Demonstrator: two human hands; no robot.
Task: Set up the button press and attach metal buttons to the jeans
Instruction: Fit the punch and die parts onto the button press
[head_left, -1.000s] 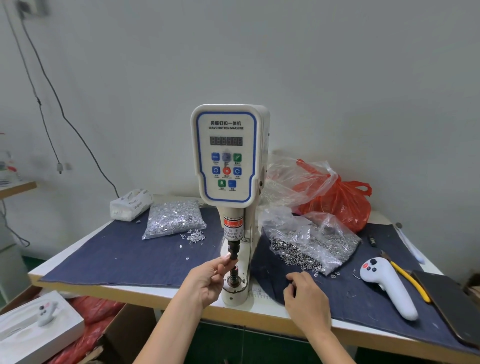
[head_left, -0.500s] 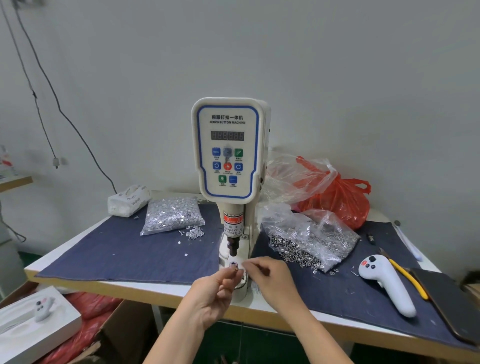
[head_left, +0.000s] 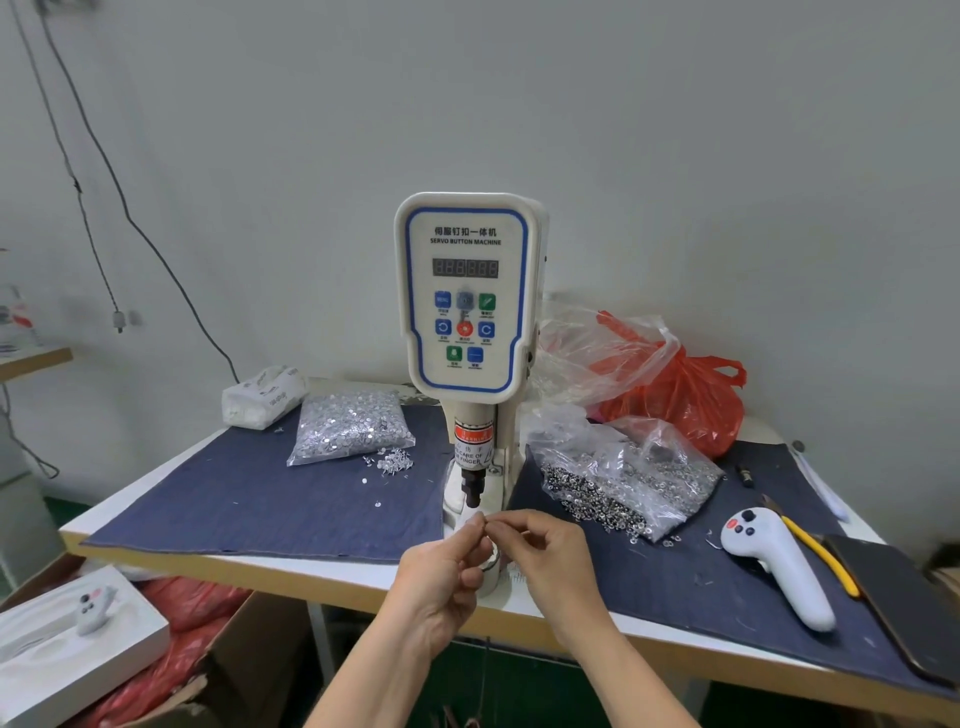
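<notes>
Our left hand (head_left: 436, 577) and right hand (head_left: 550, 556) meet at the table's (head_left: 291, 564) front edge. Fingertips pinched together below the button press (head_left: 467, 332); held item too small to tell.

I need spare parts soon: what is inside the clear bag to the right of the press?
The clear bag holds many small dark metal rings, some spilling from its open front onto the denim cloth. Whatever lies deeper under its crumpled plastic is hidden.

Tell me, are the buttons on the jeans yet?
Not yet. Ready: the white servo button machine stands on the dark blue denim cloth, with clear bags of silver metal buttons beside it. In hand: the left hand and right hand pinch something tiny below its black punch. Left: pressing buttons.
</notes>
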